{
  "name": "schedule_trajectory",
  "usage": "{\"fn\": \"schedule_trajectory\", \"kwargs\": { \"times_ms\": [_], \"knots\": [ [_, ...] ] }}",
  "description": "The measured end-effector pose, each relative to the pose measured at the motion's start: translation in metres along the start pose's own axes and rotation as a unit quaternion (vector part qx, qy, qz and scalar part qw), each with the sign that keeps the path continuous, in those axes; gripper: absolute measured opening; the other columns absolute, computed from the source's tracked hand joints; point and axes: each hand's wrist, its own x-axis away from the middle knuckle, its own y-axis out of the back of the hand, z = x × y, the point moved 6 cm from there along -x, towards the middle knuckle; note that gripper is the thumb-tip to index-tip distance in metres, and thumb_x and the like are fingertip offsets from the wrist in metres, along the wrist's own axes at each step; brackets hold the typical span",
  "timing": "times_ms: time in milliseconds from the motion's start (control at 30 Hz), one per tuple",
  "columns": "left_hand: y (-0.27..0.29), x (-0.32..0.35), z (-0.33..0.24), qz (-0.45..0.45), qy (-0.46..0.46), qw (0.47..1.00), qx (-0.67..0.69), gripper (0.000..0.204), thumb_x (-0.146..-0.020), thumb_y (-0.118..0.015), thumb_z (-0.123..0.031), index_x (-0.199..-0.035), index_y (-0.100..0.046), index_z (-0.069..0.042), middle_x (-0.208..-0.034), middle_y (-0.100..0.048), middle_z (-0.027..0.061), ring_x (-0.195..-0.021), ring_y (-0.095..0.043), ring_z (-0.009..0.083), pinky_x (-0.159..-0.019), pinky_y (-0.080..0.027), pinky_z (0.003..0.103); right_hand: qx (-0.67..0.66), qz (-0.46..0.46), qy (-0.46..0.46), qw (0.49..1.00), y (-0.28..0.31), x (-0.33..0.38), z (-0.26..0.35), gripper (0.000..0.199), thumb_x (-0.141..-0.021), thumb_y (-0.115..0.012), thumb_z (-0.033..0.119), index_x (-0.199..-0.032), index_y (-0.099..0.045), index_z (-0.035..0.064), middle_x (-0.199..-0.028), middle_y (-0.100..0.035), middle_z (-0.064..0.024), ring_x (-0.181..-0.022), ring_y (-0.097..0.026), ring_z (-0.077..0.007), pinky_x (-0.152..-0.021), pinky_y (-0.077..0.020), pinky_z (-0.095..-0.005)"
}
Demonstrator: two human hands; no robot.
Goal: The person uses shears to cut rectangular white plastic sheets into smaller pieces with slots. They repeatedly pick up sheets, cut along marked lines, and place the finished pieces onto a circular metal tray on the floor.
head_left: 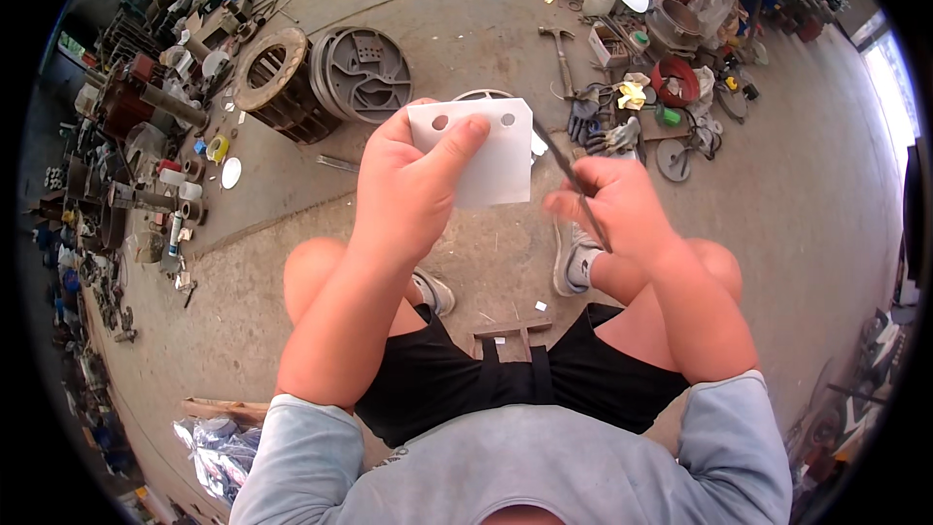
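My left hand (pixel 413 180) is closed on a thin, pale square plate (pixel 501 167), its thumb pressed flat on the face. Two round holes pierce the plate near its upper corners. In my right hand (pixel 622 202) is a long, slim dark file (pixel 559 157), tilted with its far end up by the plate's right edge. Motion smears the fingers and the tool slightly, and I cannot tell whether the file touches the plate. Both hands are raised in front of my knees, above the concrete floor.
A hammer (pixel 559 58) and grey work gloves (pixel 614 136) lie ahead on the right, near a red round container (pixel 674 81). Ahead on the left stand a rusty slotted drum (pixel 277 83) and a round metal wheel (pixel 367 76). Metal parts crowd the far left.
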Motion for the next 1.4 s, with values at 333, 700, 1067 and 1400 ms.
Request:
{"fn": "schedule_trajectory", "kwargs": {
  "times_ms": [333, 700, 1067, 1400],
  "knots": [
    [0.006, 0.007, 0.001, 0.201, 0.121, 0.877, -0.419, 0.017, -0.090, -0.083, -0.008, -0.102, -0.078, 0.002, -0.081, -0.074, 0.0016, -0.073, -0.059, 0.0070, -0.067, -0.050, 0.029, 0.188, 0.019, 0.145, 0.971, 0.018, -0.003, 0.025, 0.049, -0.074, -0.096, 0.040, -0.083, -0.070, -0.0003, -0.072, -0.065, -0.0075, -0.066, -0.060, -0.0207, -0.063, -0.0504, -0.0346],
    [0.006, 0.012, 0.007, 0.244, 0.113, 0.832, -0.485, 0.026, -0.086, -0.085, -0.010, -0.108, -0.079, 0.003, -0.081, -0.075, 0.0123, -0.071, -0.060, 0.0152, -0.072, -0.053, 0.034, 0.244, 0.085, 0.159, 0.953, 0.005, -0.002, 0.027, 0.055, -0.073, -0.096, 0.050, -0.081, -0.071, 0.0013, -0.073, -0.067, -0.0098, -0.066, -0.064, -0.0251, -0.062, -0.0518, -0.0365],
    [0.005, 0.014, 0.008, 0.263, 0.123, 0.815, -0.502, 0.025, -0.085, -0.086, -0.010, -0.106, -0.079, 0.002, -0.085, -0.077, 0.0158, -0.073, -0.065, 0.0203, -0.074, -0.055, 0.036, 0.253, 0.100, 0.172, 0.947, 0.004, -0.001, 0.026, 0.054, -0.073, -0.095, 0.050, -0.082, -0.072, 0.0024, -0.072, -0.066, -0.0113, -0.065, -0.062, -0.0277, -0.062, -0.0507, -0.0383],
    [0.003, 0.015, 0.009, 0.274, 0.125, 0.812, -0.501, 0.025, -0.085, -0.087, -0.011, -0.105, -0.079, 0.001, -0.084, -0.076, 0.0151, -0.073, -0.066, 0.0197, -0.073, -0.055, 0.036, 0.262, 0.110, 0.156, 0.946, 0.008, 0.002, 0.029, 0.055, -0.075, -0.094, 0.051, -0.081, -0.071, 0.0014, -0.070, -0.064, -0.0133, -0.064, -0.060, -0.0291, -0.062, -0.0494, -0.0396]
  ]
}}
